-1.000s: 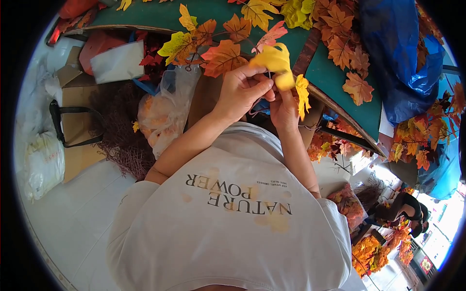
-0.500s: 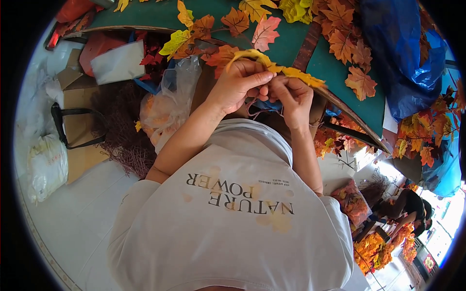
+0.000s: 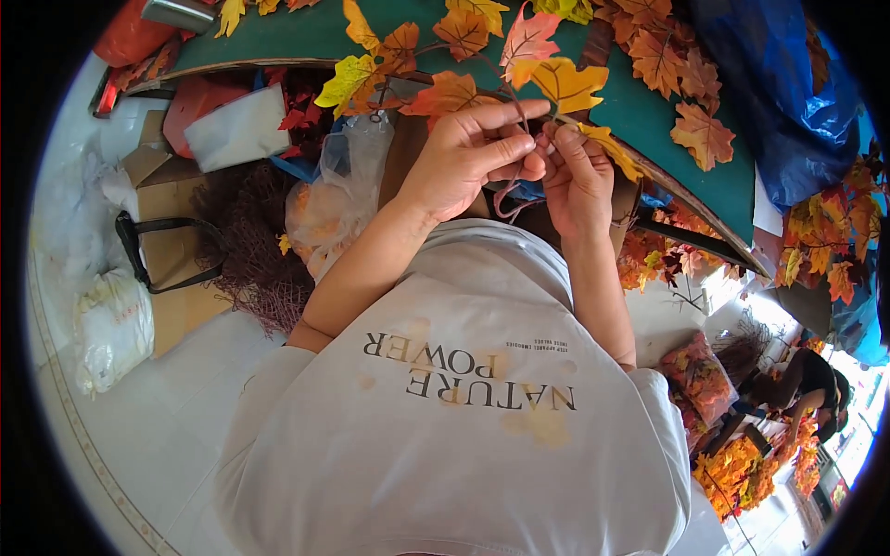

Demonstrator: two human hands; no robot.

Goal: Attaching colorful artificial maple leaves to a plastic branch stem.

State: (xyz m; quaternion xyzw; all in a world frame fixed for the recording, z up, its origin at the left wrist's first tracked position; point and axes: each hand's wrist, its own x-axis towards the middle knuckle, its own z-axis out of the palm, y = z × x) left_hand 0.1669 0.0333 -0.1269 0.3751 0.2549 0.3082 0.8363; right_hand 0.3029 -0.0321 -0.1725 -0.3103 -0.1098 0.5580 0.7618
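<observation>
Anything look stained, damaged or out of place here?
Yellowish blotches show against the pale shirt; stains or print, I can't tell. Nothing odd stands out among the yellow leaves at the right hand.

— "What is disappearing at one o'clock?"
— "The left hand (image 3: 464, 159) and right hand (image 3: 581, 181) are hiding the stem end of a yellow leaf (image 3: 567, 85)."
— "And elsewhere?"
— "The upper edge is cropping a blue bag (image 3: 774, 102) at two; near four, a distant person (image 3: 814, 382) is showing too small for detail."
</observation>
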